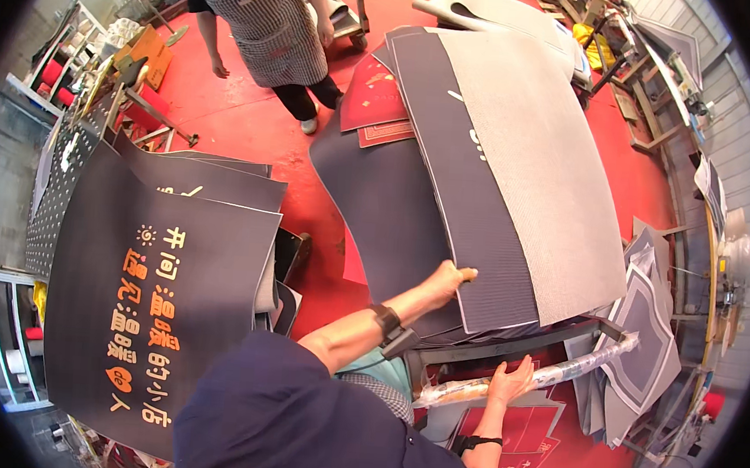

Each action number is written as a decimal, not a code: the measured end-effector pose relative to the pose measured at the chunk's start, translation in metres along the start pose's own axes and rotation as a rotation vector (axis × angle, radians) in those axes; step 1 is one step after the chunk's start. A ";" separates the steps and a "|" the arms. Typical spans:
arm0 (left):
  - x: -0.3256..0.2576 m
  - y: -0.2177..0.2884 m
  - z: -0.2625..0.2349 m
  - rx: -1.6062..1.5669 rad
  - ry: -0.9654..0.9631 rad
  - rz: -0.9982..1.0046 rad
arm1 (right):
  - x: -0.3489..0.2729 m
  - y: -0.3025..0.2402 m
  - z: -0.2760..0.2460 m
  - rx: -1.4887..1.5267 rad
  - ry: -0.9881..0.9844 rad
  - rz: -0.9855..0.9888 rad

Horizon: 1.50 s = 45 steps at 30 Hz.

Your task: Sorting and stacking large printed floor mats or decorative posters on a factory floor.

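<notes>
My left hand [448,284], with a black watch on its wrist, pinches the near left edge of a dark grey ribbed floor mat [481,207]. This mat tops a stack, and a sheet with its light beige backing [545,159] showing covers its right part. My right hand [511,381], with a black band at its wrist, rests against a plastic-wrapped bar [574,367] at the stack's near end. Its fingers are stretched out and it holds nothing.
At left, a dark mat with orange and white lettering [140,304] lies on a dotted table [69,187]. Another person in a checked apron [271,35] stands on the red floor beyond. Red mats [374,95] stick out left of the stack; grey mats [637,339] lean at right.
</notes>
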<state>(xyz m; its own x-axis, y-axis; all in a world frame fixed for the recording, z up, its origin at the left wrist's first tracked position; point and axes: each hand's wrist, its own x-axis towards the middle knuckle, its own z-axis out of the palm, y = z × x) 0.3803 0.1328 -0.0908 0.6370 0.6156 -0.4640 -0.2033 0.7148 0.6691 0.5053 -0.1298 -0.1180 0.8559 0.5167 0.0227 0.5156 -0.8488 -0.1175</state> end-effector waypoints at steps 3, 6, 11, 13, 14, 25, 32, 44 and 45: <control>-0.046 0.056 -0.045 -0.046 -0.009 -0.005 | -0.001 -0.006 -0.004 0.011 -0.013 0.003; -0.087 0.079 -0.118 0.066 -0.018 -0.035 | -0.002 -0.002 -0.003 0.118 0.171 -0.016; -0.181 0.043 -0.155 0.125 0.126 -0.188 | -0.006 -0.011 -0.007 0.075 0.073 0.008; -0.183 -0.021 -0.179 0.030 0.209 -0.183 | -0.005 -0.011 -0.004 0.016 0.016 0.022; -0.172 -0.046 -0.197 -0.064 0.213 -0.190 | -0.005 -0.005 0.002 -0.017 0.050 -0.033; -0.153 -0.019 -0.228 0.116 0.117 -0.407 | 0.004 0.009 0.017 -0.109 -0.006 -0.005; -0.128 0.002 -0.241 0.340 0.045 -0.540 | 0.005 -0.015 0.001 -0.305 -0.152 0.059; -0.097 -0.051 -0.275 0.160 0.035 -0.407 | 0.008 -0.022 -0.002 -0.416 -0.181 0.054; -0.096 -0.053 -0.275 0.159 0.034 -0.410 | 0.008 -0.022 -0.001 -0.415 -0.172 0.065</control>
<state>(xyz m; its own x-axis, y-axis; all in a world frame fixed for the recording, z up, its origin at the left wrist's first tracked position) 0.1257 0.1273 -0.2411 0.6155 0.3043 -0.7270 0.1798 0.8439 0.5055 0.5006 -0.1071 -0.1141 0.8858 0.4420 -0.1414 0.4638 -0.8350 0.2960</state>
